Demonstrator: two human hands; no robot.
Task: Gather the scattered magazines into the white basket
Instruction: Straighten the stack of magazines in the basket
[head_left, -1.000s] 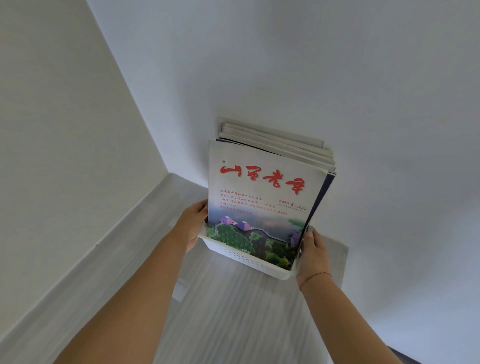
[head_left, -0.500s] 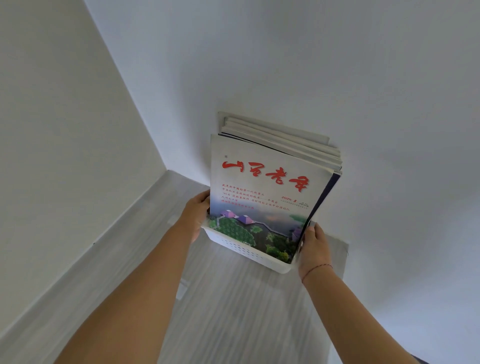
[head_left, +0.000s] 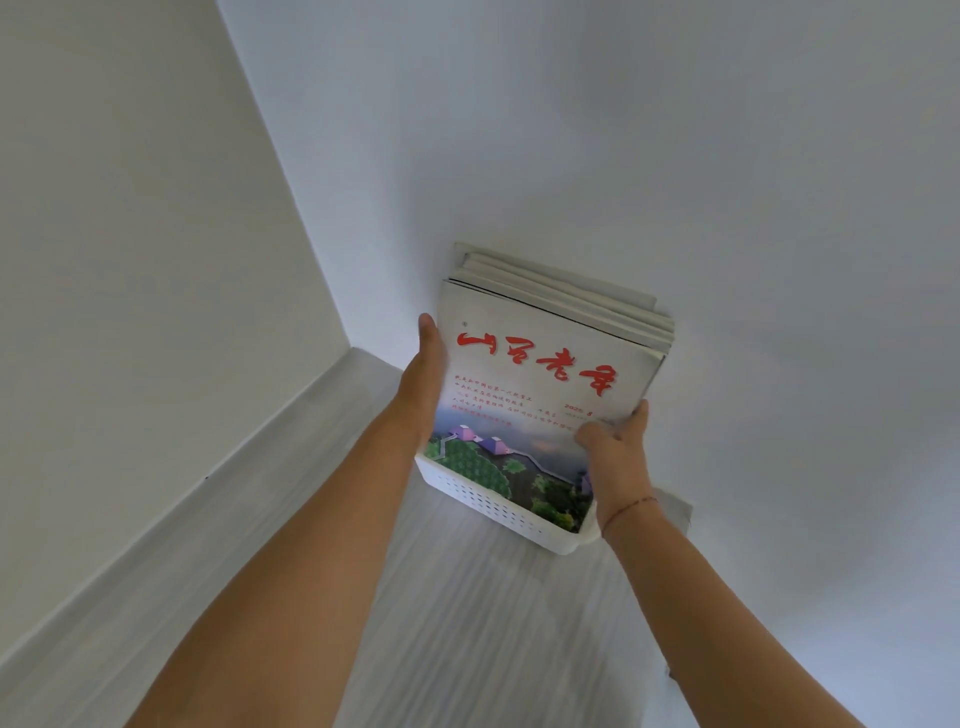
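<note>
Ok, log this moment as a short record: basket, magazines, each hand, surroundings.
basket: white basket, perforated front wall, on the pale floor against the wall
magazines: magazines stand upright in the basket, leaning back on the wall; front cover has red lettering above a landscape picture
left hand: left hand flat along the stack's left edge
right hand: right hand on the stack's right edge, thumb across the front cover
wrist: thin red string on the right wrist
surroundings: room corner, white walls, pale baseboard on the left
</note>
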